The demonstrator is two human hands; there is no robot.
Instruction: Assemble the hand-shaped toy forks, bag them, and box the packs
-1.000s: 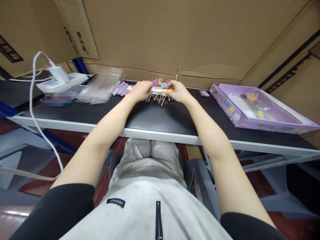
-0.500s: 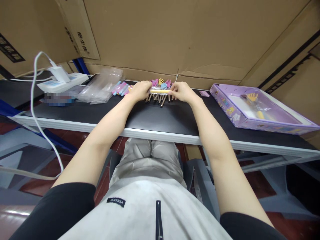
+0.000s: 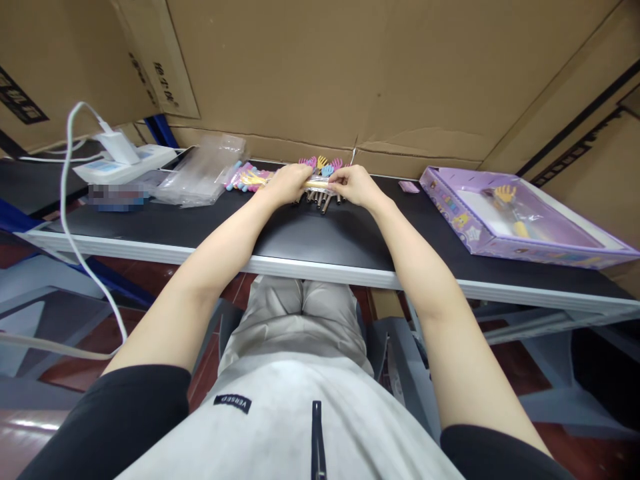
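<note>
My left hand (image 3: 286, 185) and my right hand (image 3: 351, 185) meet at the far middle of the black table (image 3: 320, 233). Both are closed on a yellow hand-shaped scratcher in a clear sleeve (image 3: 320, 182), held crosswise between them. Its yellow head (image 3: 251, 177) sticks out to the left of my left hand. Under the hands lies a pile of several metal-stemmed scratchers with pink, blue and yellow heads (image 3: 321, 165).
A stack of clear plastic sleeves (image 3: 203, 172) and pink and blue handles (image 3: 239, 175) lie left of the pile. A white power strip with a charger and cable (image 3: 120, 157) stands far left. A purple gift box (image 3: 515, 217) sits at the right. Cardboard boxes (image 3: 350, 73) wall the back.
My right hand has slid left, closer to my left hand. The yellow scratcher has moved leftward, and its head now shows beyond my left hand.
</note>
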